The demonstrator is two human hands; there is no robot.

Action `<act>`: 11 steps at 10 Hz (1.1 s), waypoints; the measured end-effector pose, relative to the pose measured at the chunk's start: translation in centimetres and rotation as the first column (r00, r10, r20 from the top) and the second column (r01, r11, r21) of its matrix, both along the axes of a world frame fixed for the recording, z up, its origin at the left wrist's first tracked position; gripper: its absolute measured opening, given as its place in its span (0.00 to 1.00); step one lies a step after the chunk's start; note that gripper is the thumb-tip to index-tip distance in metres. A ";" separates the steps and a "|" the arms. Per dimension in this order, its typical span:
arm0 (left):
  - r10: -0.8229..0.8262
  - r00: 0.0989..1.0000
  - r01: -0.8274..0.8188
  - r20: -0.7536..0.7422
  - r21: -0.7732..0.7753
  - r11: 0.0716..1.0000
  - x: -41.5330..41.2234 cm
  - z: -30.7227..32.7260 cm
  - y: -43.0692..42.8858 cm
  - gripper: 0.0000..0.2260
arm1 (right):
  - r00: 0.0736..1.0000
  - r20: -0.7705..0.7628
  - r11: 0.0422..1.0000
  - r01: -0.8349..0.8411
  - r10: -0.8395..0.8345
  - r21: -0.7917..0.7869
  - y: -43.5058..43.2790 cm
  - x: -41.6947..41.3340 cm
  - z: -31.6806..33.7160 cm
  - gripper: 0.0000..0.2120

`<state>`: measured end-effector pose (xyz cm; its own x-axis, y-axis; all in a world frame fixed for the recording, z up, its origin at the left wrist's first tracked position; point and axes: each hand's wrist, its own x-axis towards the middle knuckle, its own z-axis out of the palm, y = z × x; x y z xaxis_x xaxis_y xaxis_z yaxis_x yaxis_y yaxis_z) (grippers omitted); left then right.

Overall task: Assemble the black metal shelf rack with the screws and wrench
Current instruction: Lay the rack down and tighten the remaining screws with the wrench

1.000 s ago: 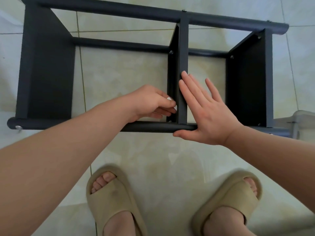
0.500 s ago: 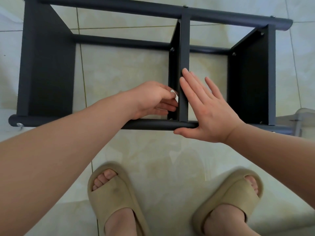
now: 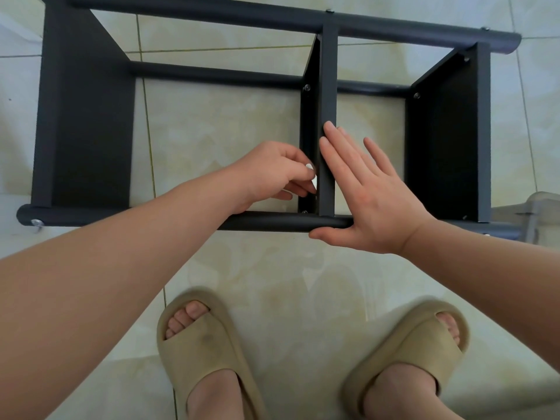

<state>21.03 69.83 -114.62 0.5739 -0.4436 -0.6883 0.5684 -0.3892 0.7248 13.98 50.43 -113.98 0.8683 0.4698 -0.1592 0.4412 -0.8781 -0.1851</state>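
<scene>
Well, the black metal shelf rack (image 3: 88, 116) lies on its side on the tiled floor (image 3: 227, 122), just ahead of the person's tan sandals (image 3: 200, 344). Its middle panel (image 3: 328, 86) stands edge-up between the far tube (image 3: 212, 16) and the near tube (image 3: 272, 222). The left hand (image 3: 272, 174) reaches into the wide open bay left of that panel. Its fingers (image 3: 298, 189) are curled in narrow, with the tips bunched against the panel's left face close to the near tube. A pale sliver shows at the tips, and I cannot tell whether it is a tool or a nail. The right hand (image 3: 372, 201) lies flat against the panel's right side, its fingers (image 3: 342, 159) straight and spread wide, holding nothing, the thumb along the near tube's front edge. Right of the panel the bay is narrower, closed by an end panel (image 3: 445, 140). A screw (image 3: 307, 87) sits at the middle panel's far end, on its left face. Well left of the panel, another screw (image 3: 36, 222) sticks out at the near tube's end.
</scene>
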 end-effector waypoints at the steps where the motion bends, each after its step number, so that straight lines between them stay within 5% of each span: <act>1: -0.036 0.999 0.035 0.022 0.035 0.999 0.0 0.1 -0.1 0.05 | 1.000 -0.005 1.000 -0.001 0.001 -0.003 0.0 0.0 0.0 0.55; 11: 0.017 0.984 -0.026 -0.177 -0.044 0.999 0.1 0.0 0.2 0.06 | 1.000 -0.014 1.000 0.005 -0.005 0.013 0.0 0.0 0.1 0.55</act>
